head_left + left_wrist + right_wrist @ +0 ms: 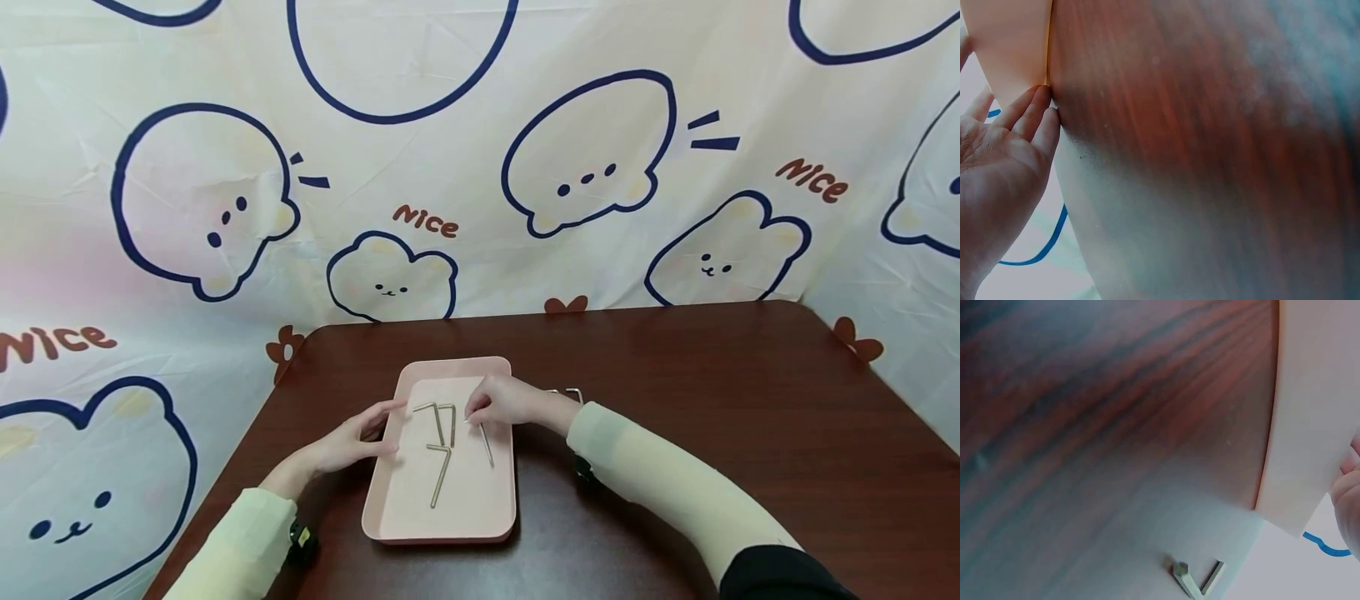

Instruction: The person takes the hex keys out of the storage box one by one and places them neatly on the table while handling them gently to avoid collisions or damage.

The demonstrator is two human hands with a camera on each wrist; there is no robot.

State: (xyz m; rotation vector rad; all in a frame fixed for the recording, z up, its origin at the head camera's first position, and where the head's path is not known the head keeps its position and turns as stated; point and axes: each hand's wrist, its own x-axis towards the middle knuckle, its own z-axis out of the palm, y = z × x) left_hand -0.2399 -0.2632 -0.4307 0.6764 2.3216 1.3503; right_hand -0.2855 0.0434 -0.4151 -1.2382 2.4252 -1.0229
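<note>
A pink tray holds three brass-coloured hex keys, two side by side near the upper middle and one lower down. My right hand is over the tray's right side, thumb and fingertips pinching the short end of a silver hex key. Its long arm points down toward the tray floor. At the tray's left side, my left hand rests its fairly straight fingers on the rim, the thumb lower along the same edge. The left wrist view shows those fingertips against the tray's outer wall.
Beyond my right wrist, more hex keys lie on the dark wooden table, partly hidden by the forearm. The right wrist view shows them close to the tray. A cartoon-printed cloth hangs behind the table.
</note>
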